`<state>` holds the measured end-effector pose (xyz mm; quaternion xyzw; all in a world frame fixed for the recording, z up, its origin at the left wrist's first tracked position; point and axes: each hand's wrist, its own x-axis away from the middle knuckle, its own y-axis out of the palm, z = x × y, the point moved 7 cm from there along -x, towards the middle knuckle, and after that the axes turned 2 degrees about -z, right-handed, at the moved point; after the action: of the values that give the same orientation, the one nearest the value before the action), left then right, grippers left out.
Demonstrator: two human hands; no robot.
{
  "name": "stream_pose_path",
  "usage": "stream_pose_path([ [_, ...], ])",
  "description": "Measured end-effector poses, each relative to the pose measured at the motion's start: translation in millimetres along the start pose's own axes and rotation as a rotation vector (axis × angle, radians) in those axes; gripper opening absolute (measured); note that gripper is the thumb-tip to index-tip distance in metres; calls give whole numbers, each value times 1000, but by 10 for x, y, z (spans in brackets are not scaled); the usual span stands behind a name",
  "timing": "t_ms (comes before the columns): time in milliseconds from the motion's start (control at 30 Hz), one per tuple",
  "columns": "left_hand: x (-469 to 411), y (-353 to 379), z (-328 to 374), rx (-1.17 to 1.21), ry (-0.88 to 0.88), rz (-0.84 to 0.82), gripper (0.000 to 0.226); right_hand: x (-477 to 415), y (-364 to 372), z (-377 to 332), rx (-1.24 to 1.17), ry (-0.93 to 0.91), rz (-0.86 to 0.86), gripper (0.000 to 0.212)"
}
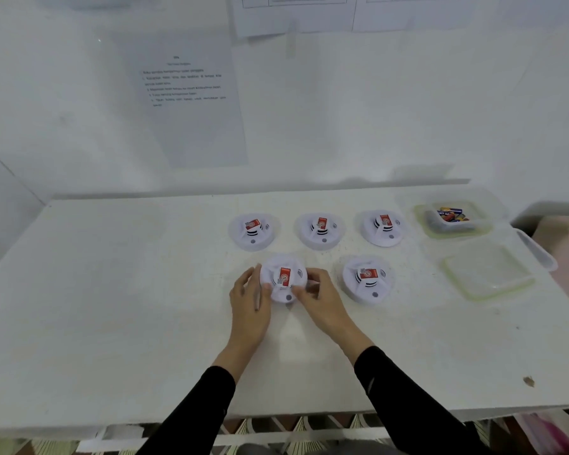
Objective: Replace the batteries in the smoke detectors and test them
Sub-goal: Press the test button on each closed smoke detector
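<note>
both hands on one smoke detector (283,281), front row, left of the two there. left hand (248,300) wraps the detector's left edge, fingers curled round the rim, thumb lying on the lower left of the face. right hand (321,298) takes the right edge the same way, fingers curled, thumb tip pressed on the face near the small grey button. held detector faces up, red sticker (285,274) in the middle; cannot tell whether it rests on the table (112,290) or is raised just off it. black sleeves (408,399) on both arms, coming in from the near edge. second front detector (368,280) sits near, to the right, apart from the hands, flat on the table. back row: three more detectors, left (253,231), middle (321,230), right (384,227), each with a red sticker, spaced apart. far right of that row, a clear container (421,223) with a greenish rim holds loose batteries (452,214). its lid (488,272) lies flat just in front of it, to the right of the second front detector. printed sheet (191,103) stuck on the white wall behind the table, text too blurred to read.
</note>
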<state>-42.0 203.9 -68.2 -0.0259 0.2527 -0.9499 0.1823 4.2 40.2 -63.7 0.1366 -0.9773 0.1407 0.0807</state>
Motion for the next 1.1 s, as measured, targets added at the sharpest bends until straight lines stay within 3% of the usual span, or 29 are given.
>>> stream_pose_path([
  [100, 54, -26, 50, 123, 38, -70, 44, 133, 20, 7, -94, -76, 0, 48],
  [233, 62, -27, -1, 93, 54, -120, 48, 172, 60, -18, -103, -148, -11, 68],
  [1100, 96, -75, -16, 96, 62, -98, 47, 133, 110, 0, -72, -233, -3, 70],
])
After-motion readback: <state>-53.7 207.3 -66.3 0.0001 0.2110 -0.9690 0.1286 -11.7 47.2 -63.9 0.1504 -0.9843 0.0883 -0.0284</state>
